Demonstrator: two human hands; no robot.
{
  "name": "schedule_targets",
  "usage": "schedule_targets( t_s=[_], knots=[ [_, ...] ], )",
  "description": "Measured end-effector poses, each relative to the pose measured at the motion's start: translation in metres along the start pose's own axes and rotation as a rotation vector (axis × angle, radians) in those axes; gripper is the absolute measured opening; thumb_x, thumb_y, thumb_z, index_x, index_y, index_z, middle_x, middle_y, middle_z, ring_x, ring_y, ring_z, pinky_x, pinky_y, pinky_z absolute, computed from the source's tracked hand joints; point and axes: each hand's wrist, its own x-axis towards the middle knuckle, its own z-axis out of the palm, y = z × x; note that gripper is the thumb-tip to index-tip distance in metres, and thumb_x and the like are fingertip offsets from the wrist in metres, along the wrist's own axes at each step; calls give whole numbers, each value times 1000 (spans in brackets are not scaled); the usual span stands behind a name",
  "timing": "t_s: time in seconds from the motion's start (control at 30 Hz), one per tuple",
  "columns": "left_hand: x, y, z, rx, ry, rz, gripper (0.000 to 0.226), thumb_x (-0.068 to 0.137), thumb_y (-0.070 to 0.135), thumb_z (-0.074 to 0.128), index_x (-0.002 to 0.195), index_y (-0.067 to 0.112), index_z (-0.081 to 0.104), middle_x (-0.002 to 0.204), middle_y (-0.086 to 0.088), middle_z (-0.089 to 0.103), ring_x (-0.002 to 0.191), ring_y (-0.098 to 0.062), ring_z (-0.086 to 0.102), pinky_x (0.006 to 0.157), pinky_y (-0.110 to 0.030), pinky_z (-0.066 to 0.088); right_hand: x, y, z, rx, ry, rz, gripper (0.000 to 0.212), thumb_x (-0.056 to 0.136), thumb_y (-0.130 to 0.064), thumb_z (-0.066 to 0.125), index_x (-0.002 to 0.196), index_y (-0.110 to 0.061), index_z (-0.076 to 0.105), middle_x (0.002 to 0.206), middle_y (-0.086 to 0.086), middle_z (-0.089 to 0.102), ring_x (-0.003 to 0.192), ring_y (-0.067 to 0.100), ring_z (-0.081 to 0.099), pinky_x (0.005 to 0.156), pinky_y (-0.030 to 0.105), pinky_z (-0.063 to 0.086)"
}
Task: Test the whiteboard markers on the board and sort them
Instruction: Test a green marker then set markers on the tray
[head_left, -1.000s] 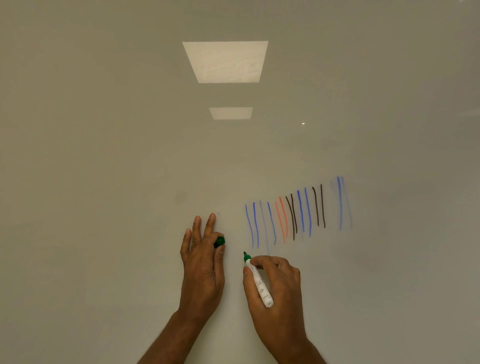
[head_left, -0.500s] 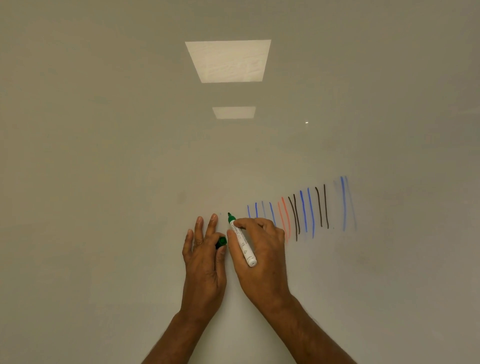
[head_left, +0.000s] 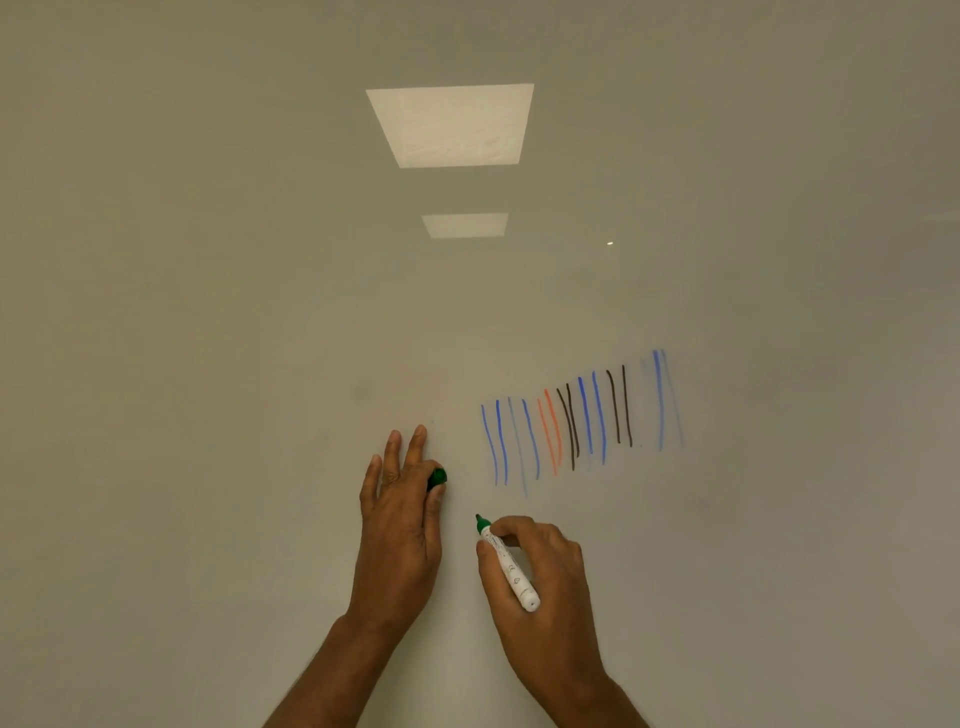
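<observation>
Head view. The whiteboard (head_left: 208, 364) fills the whole field. Its glossy surface carries two pale rectangular reflections, a large one (head_left: 452, 127) far and centre, and a smaller one (head_left: 465, 225) just nearer than it.

A row of test strokes (head_left: 582, 421) runs right of centre, rising toward the far right. From left to right it holds four blue lines, two orange-red, two black, two blue, two black, and a last blue pair, the rightmost lines faint.

Both forearms enter from the near edge. The left hand (head_left: 400, 525) lies back-up against the board, left of the strokes. Three of its fingers (head_left: 394, 447) are straight and point far, while thumb and forefinger pinch the green cap (head_left: 437, 478) at the hand's right side.

The right hand (head_left: 540, 582) is near and right of the left hand, apart from it and nearer than the left end of the strokes. Its fingers are curled round the marker (head_left: 509, 569) in a writing grip. The marker is a white barrel with small printed symbols, slanted so that its rear end points near and right.

The marker's green tip (head_left: 480, 522) points far and left, into the gap between the two hands. Whether the tip touches the board cannot be told.
</observation>
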Motion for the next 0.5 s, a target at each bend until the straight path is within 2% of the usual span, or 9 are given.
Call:
schedule_targets(
  t_s=[0.03, 0.1, 0.13, 0.17, 0.2, 0.23, 0.3, 0.4, 0.5],
  knots=[
    [-3, 1, -1, 14, -2, 0, 31, 108, 31, 34, 121, 18, 60, 165, 3, 28, 157, -16, 12, 127, -30, 3, -3, 2, -1, 42, 8, 25, 34, 75, -91, 31, 107, -82, 37, 94, -57, 48, 80, 14, 57, 78, 35, 49],
    [-10, 3, 0, 51, 5, 19, 28, 107, 31, 36, 122, 21, 58, 166, 2, 26, 157, -18, 12, 128, -33, 4, -10, 0, -6, 127, -31, 134, 41, 72, -92, 37, 109, -77, 45, 98, -51, 55, 80, 5, 62, 82, 38, 55],
    [-14, 6, -1, 50, 19, 28, 26, 107, 30, 38, 123, 22, 57, 167, 4, 23, 157, -18, 12, 128, -33, 4, -14, -5, -10, 182, -50, 207, 48, 70, -90, 45, 109, -65, 59, 95, -38, 65, 87, 1, 64, 89, 47, 55],
    [-20, 10, -3, 20, 37, 24, 25, 106, 28, 40, 126, 25, 55, 167, 10, 20, 157, -16, 12, 128, -33, 5, -17, -8, -14, 231, -58, 262, 56, 72, -82, 56, 112, -44, 68, 96, -21, 71, 92, 2, 63, 91, 50, 56],
    [-25, 16, -6, -35, 54, -5, 26, 106, 26, 43, 130, 29, 53, 167, 18, 18, 157, -13, 13, 127, -31, 7, -19, -14, -18, 270, -66, 286, 57, 75, -67, 68, 112, -24, 70, 97, -7, 73, 93, 4, 65, 89, 47, 57],
    [-32, 25, -11, -105, 72, -63, 30, 108, 25, 44, 135, 34, 50, 165, 25, 19, 156, -10, 15, 127, -29, 11, -21, -21, -23, 314, -73, 293, 47, 79, -49, 76, 110, -14, 70, 97, -1, 74, 90, 7, 67, 84, 38, 59],
    [-41, 50, -26, -273, 97, -243, 33, 109, 32, 45, 139, 42, 49, 157, 28, 35, 150, -7, 28, 123, -32, 27, -23, -35, -31, 440, -66, 335, 28, 81, -29, 74, 104, -14, 70, 95, -2, 75, 89, 10, 70, 78, 26, 59],
    [-46, 79, -46, -581, 96, -493, 28, 103, 32, 48, 128, 31, 60, 129, 22, 66, 128, -4, 56, 110, -32, 47, -29, -48, -36, 564, -117, 448, 28, 85, -36, 63, 104, -16, 69, 96, -3, 77, 92, 17, 72, 74, 28, 58],
    [-44, 90, -61, -824, 57, -697, 26, 104, 33, 45, 125, 25, 58, 115, 9, 76, 115, -8, 67, 107, -36, 47, -35, -57, -35, 629, -180, 519, 34, 93, -43, 55, 108, -16, 69, 99, 1, 77, 96, 21, 71, 74, 32, 57]
  ],
)
